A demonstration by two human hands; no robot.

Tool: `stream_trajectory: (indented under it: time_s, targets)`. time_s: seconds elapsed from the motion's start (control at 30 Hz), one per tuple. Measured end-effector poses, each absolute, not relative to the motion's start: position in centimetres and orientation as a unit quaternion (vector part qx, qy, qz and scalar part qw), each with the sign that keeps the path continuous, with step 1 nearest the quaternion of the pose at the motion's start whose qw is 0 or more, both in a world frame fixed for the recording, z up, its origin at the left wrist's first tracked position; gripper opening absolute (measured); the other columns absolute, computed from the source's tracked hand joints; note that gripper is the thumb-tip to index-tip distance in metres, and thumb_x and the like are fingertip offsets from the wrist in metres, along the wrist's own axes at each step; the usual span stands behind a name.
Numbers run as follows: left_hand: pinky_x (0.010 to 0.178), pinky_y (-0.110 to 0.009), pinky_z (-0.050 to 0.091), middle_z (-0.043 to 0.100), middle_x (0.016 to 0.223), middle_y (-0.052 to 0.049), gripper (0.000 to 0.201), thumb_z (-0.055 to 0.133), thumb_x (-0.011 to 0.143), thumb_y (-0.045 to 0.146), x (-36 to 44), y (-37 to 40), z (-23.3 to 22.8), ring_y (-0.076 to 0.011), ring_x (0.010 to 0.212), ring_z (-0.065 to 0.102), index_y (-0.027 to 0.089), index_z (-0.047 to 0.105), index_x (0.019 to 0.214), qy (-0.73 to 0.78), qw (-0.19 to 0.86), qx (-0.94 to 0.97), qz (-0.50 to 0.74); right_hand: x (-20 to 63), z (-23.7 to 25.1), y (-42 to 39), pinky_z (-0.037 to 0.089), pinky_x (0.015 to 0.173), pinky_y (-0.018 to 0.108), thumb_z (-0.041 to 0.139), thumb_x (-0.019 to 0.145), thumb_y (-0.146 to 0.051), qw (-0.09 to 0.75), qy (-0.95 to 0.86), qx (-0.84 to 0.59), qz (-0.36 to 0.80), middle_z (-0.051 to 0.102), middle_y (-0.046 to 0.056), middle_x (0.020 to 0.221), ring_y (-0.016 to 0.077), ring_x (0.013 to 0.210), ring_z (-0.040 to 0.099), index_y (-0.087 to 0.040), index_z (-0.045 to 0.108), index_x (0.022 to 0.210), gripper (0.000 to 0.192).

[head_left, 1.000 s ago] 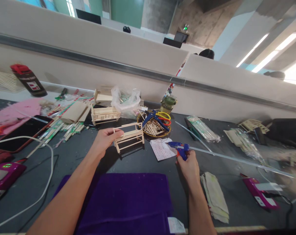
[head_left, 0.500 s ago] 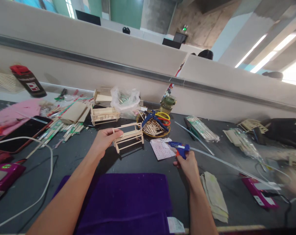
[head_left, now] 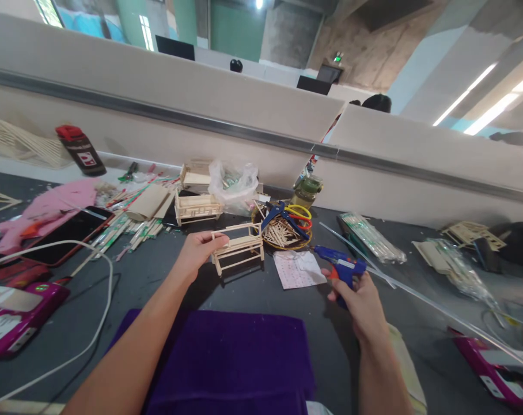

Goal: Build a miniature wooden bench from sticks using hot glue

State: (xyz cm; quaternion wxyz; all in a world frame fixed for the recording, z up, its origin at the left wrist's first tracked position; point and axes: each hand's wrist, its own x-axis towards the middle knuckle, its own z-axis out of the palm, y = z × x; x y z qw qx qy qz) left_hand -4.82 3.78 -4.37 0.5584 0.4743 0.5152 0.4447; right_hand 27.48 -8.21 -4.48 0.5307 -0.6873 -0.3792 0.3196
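My left hand (head_left: 200, 253) pinches the left end of a small wooden-stick frame (head_left: 239, 249), shaped like a little bench with rails. A blue glue gun (head_left: 341, 265) is gripped in my right hand (head_left: 359, 297), its nozzle pointing left. A long clear glue stick (head_left: 421, 300) runs out from the gun's back toward the right. Under the nozzle lies a patterned paper sheet (head_left: 296, 271). Just behind the frame stands a round basket (head_left: 287, 246) holding short wooden sticks (head_left: 281, 230) and blue-handled pliers (head_left: 272, 216).
A folded purple cloth (head_left: 227, 357) lies in front of me. Two more stick models, one a small crib (head_left: 199, 207), stand at the back. At left are a phone (head_left: 78, 233), a white cable (head_left: 111, 276) and a magenta device (head_left: 23, 314). A low partition (head_left: 201, 138) closes off the back.
My right hand has drawn the glue gun rightward and slightly closer to me, away from the paper. My left hand keeps its hold on the frame. The whole view has shifted a little.
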Motion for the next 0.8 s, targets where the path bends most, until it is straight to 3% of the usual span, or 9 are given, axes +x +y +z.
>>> stream_trajectory:
  time_s: [0.13,0.23,0.47,0.63,0.8]
  targets:
    - [0.044,-0.021,0.032,0.069,0.065,-0.003,0.03,0.079,0.061,0.042,-4.8,3.6,-4.2,-0.0105,0.05,0.051,0.017,0.078,0.076,0.519,0.555,0.477,0.442,24.3,-1.3,-7.7,0.045,0.047,0.023,0.073,0.069,-0.036,0.553,-0.433,-0.638,0.315,0.072,0.006,0.095,0.0084,0.048,0.051,-0.018,0.054,0.107,0.046]
    - [0.043,-0.022,0.03,0.068,0.064,-0.003,0.031,0.08,0.06,0.043,-4.8,3.6,-4.1,-0.0108,0.05,0.051,0.016,0.078,0.076,0.515,0.556,0.475,0.447,21.0,-0.5,-6.6,0.043,0.046,0.023,0.07,0.073,-0.04,0.514,-0.473,-0.631,0.336,0.072,0.006,0.082,0.0096,0.047,0.05,-0.015,0.063,0.098,0.036]
    - [0.04,-0.02,0.023,0.066,0.058,-0.002,0.036,0.081,0.059,0.044,-4.8,3.4,-4.0,-0.008,0.044,0.045,0.014,0.077,0.079,0.518,0.588,0.431,0.447,15.5,-3.4,-4.7,0.048,0.055,0.028,0.064,0.079,-0.048,0.462,-0.532,-0.629,0.329,0.073,0.008,0.081,0.0198,0.064,0.063,-0.014,0.072,0.092,0.038]
    - [0.049,-0.019,0.037,0.071,0.07,-0.004,0.033,0.081,0.06,0.041,-4.6,3.3,-3.7,-0.0117,0.058,0.057,0.014,0.078,0.08,0.499,0.612,0.417,0.45,14.6,-4.6,-4.9,0.052,0.076,0.034,0.061,0.081,-0.048,0.456,-0.557,-0.632,0.285,0.075,0.01,0.088,0.0257,0.083,0.068,-0.015,0.074,0.092,0.038]
    - [0.05,-0.02,0.037,0.073,0.072,-0.005,0.032,0.082,0.06,0.039,-4.5,3.5,-3.8,-0.0124,0.06,0.059,0.015,0.079,0.081,0.512,0.608,0.405,0.451,15.4,-5.1,-5.1,0.053,0.074,0.033,0.062,0.079,-0.048,0.435,-0.559,-0.659,0.252,0.075,0.01,0.088,0.0272,0.084,0.07,-0.016,0.075,0.089,0.037]
